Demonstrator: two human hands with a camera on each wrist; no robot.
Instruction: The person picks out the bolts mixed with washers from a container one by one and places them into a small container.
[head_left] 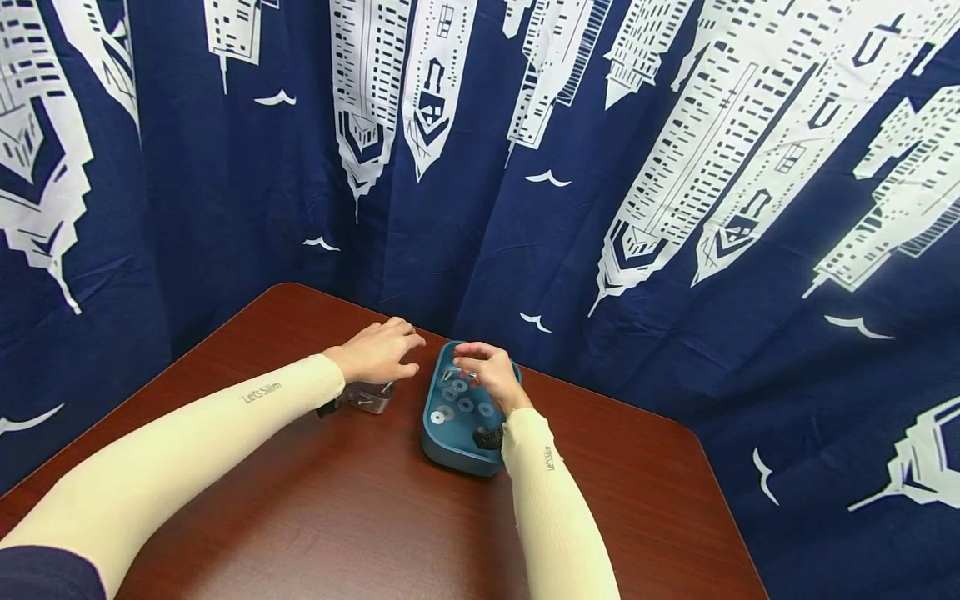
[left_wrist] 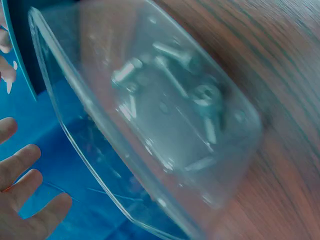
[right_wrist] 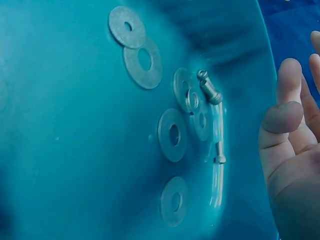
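Observation:
My left hand (head_left: 378, 350), fingers spread and relaxed, hovers over the table beside a small clear plastic box (head_left: 370, 402). Several metal bolts (left_wrist: 172, 77) lie inside that box, slightly blurred in the left wrist view. Above the far part of a blue tray (head_left: 453, 457) is my right hand (head_left: 491, 375), its fingers loosely bent and nothing visible between them. Flat round washers (right_wrist: 172, 135) are scattered over the tray floor. A few small bolts (right_wrist: 211, 92) lie near the tray's wall, beside overlapping washers.
Both things stand on a reddish-brown wooden table (head_left: 322, 517), the tray to the right of the clear box. Behind the table's far edge hangs a dark blue curtain (head_left: 480, 233) with white building prints.

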